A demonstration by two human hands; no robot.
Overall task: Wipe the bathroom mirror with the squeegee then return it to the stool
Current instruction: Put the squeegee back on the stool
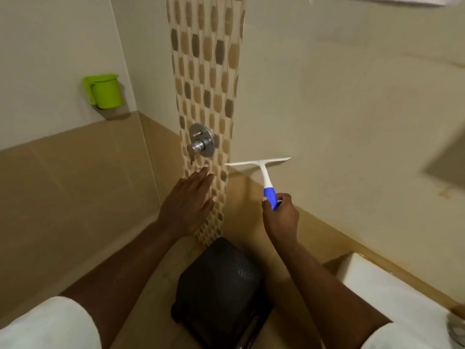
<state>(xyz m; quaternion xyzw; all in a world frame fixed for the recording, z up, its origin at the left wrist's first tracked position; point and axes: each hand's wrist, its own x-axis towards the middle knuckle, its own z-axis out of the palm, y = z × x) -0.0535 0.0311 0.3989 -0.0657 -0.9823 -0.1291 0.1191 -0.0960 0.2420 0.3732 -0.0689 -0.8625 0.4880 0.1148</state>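
Note:
My right hand (279, 217) grips the blue handle of a white squeegee (263, 170), blade up and roughly level, held in front of the cream wall tiles. My left hand (191, 202) is open with fingers spread, hovering flat near the patterned tile strip and holding nothing. A dark woven stool (221, 290) stands on the floor below and between both arms, its top bare. A blurred grey shape at the right edge may be the mirror (450, 162); I cannot tell for sure.
A chrome shower valve (201, 140) sticks out of the mosaic strip just above my left hand. A green mug (104, 90) hangs on the left wall. A white basin (402, 298) sits at the lower right.

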